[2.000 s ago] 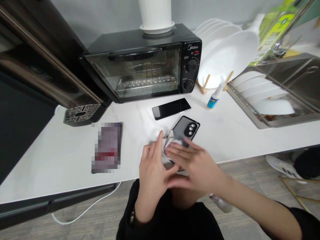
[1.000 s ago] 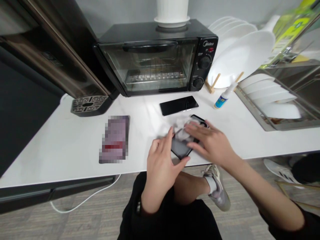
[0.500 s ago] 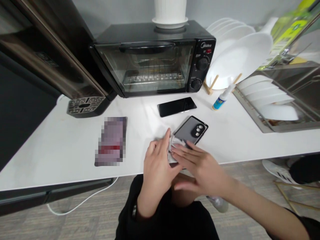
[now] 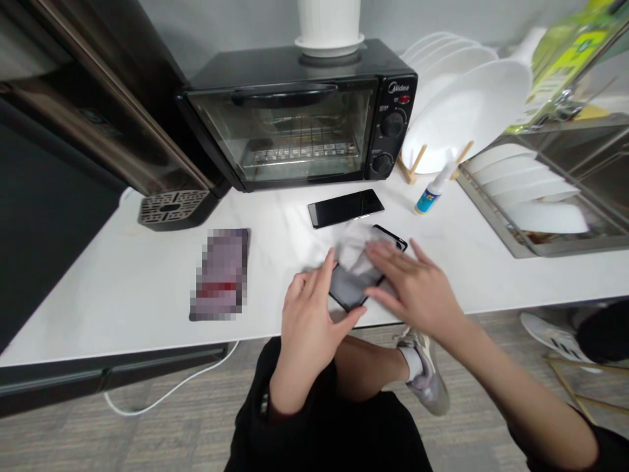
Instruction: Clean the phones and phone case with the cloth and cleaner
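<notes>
A phone case with a dark frame and greyish back lies on the white counter near its front edge. My left hand grips the case's lower left corner between thumb and fingers. Under the fingers of my right hand is a pale cloth, pressed on the upper part of the case and blurred by motion. The cloth and my fingers hide most of the camera cutout. Just behind the case lies a black phone, screen up. A small spray bottle with a blue label stands to the right.
A black toaster oven stands at the back with a white pot on top. Plates fill a wooden rack beside a sink. A pixelated flat object lies left. Another person's shoe shows on the floor at right.
My right hand has slid the cloth up and to the right over the case, uncovering its lower part. My left hand stays at the case's corner.
</notes>
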